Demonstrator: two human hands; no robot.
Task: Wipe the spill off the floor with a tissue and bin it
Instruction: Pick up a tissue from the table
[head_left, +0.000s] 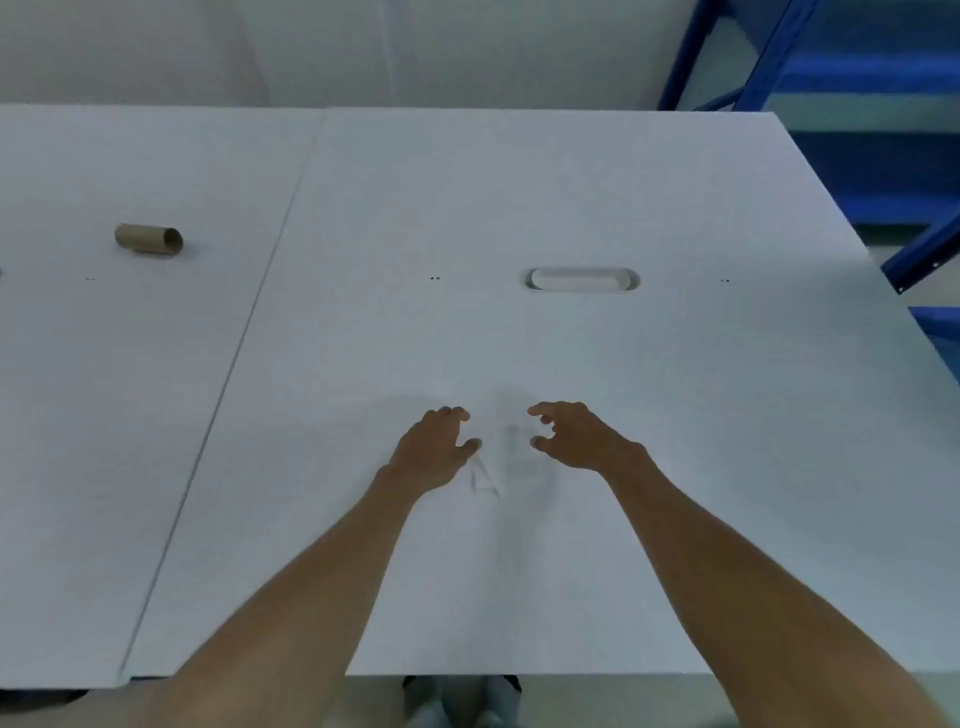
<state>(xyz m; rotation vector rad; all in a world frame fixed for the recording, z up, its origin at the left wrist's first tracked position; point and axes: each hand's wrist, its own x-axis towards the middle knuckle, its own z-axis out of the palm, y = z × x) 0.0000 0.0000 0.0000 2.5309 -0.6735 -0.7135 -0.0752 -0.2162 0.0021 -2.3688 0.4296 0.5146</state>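
Tissue (501, 462) lies flat, white on white, on the big white table (675, 415) right before us, faint between our two hands, which is likely why we reach in from both sides to lift it. Our left hand (434, 449) and right hand (574, 436) hover open with fingers curled, gripping nothing. An oval cable slot (579, 279) sits beyond them. Far left lies an empty cardboard tube (149, 240). We see no spill or bin.

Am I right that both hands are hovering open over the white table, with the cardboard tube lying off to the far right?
Not quite. In the head view the cardboard tube lies to the far left, not the right. The left hand and right hand are indeed open over the white table.
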